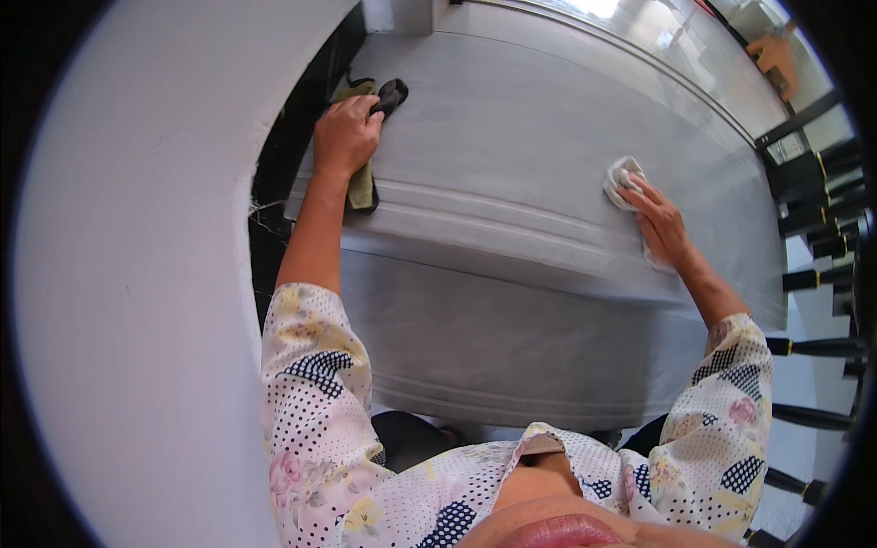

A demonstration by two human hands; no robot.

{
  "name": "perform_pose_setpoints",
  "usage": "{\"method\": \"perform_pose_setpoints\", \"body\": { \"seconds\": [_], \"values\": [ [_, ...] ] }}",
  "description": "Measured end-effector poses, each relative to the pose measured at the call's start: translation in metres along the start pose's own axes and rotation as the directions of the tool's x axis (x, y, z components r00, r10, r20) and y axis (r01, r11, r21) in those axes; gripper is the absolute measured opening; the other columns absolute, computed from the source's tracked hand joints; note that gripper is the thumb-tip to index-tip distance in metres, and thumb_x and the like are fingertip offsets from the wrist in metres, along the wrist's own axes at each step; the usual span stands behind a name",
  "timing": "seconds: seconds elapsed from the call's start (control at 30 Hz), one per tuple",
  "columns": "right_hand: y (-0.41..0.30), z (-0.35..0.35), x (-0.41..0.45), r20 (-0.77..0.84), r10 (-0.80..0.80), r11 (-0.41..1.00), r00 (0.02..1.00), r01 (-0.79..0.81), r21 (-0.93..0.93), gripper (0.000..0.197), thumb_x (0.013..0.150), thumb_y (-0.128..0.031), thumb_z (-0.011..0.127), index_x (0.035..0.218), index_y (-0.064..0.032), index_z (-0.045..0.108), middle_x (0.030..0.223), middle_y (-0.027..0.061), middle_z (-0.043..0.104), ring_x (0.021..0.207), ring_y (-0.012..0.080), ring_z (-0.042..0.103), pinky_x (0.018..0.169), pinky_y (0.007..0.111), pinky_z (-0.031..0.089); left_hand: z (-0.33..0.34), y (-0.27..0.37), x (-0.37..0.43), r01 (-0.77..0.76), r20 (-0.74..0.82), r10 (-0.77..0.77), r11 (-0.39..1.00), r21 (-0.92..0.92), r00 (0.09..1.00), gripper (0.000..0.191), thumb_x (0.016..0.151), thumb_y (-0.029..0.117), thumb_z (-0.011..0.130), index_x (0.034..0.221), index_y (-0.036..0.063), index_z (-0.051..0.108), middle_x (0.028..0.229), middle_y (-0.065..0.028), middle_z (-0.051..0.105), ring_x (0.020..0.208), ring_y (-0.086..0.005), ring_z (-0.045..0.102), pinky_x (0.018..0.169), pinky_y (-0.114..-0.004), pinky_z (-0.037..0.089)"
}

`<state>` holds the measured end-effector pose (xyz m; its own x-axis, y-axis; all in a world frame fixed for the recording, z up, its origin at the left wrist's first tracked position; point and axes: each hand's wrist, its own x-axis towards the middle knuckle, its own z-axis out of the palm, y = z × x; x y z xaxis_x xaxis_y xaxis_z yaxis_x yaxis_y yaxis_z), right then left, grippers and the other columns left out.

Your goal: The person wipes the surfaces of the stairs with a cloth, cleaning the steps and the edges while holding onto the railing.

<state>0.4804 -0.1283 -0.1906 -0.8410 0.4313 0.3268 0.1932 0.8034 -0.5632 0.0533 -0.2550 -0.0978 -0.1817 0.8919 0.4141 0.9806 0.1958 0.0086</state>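
Observation:
My left hand (347, 133) is closed over a bunched green-and-black fabric item (361, 188), perhaps a cloth or glove. It lies at the left end of a grey stair tread (507, 130), beside the black skirting. One dark end pokes out past my fingers, and a green end hangs over the ridged step edge. Over on the right, my right hand (658, 216) presses a crumpled white cloth (622, 181) against the same tread. Part of that cloth shows below the palm, near the step's front edge. My fingers cover the rest.
A white wall (151, 240) runs along the left, with black skirting (281, 185) at its foot. Black railing balusters (822, 277) line the right side. A lower grey step (500, 335) lies nearest my body. Beyond the tread, a shiny floor (658, 41) reflects light.

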Motion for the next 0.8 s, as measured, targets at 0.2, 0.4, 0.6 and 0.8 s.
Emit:
{"method": "perform_pose_setpoints", "body": {
  "seconds": [0.2,0.4,0.6,0.8],
  "values": [
    [0.017,0.009,0.018,-0.091,-0.002,1.0,0.996,0.003,0.008,0.038,0.07,0.005,0.046,0.104,-0.0104,0.056,0.117,0.0136,0.049,0.109,0.0309,0.046,0.089,0.037,0.041,0.024,0.115,0.008,-0.122,0.124,0.177,0.924,-0.362,0.976,0.016,0.073,0.015,0.058,0.089,0.0093,0.06,0.089,-0.0063,0.061,0.085,-0.0261,0.056,0.072,-0.035,0.045],
    [-0.028,0.023,0.048,-0.036,-0.162,0.926,0.986,0.164,0.339,0.029,0.074,0.002,0.048,0.098,-0.0107,0.058,0.106,0.0097,0.055,0.095,0.0286,0.053,0.079,0.034,0.045,0.031,0.167,-0.006,0.122,0.329,0.16,0.714,-0.689,0.931,0.021,0.076,0.008,0.057,0.096,0.0048,0.059,0.09,-0.0079,0.062,0.084,-0.0178,0.058,0.076,-0.028,0.044],
    [0.02,-0.034,-0.021,-0.292,0.083,0.959,0.953,0.003,0.284,0.033,0.079,0.006,0.04,0.107,-0.0058,0.053,0.102,0.0102,0.056,0.091,0.0199,0.054,0.073,0.027,0.046,0.008,0.061,-0.019,0.288,0.224,-0.187,0.721,-0.63,0.957,0.024,0.081,0.012,0.054,0.102,0.0007,0.056,0.096,-0.0077,0.059,0.089,-0.0147,0.054,0.078,-0.026,0.041],
    [0.133,-0.124,-0.178,-0.542,0.479,0.668,0.69,-0.687,-0.286,0.038,0.081,-0.002,0.042,0.119,-0.0045,0.044,0.121,0.0129,0.045,0.113,0.0276,0.042,0.094,0.033,0.033,-0.004,-0.106,-0.017,0.408,0.062,-0.405,0.911,-0.064,0.912,0.041,0.081,0.03,0.051,0.112,0.003,0.049,0.108,-0.0153,0.054,0.101,-0.0299,0.051,0.085,-0.033,0.039]
  ]
}}
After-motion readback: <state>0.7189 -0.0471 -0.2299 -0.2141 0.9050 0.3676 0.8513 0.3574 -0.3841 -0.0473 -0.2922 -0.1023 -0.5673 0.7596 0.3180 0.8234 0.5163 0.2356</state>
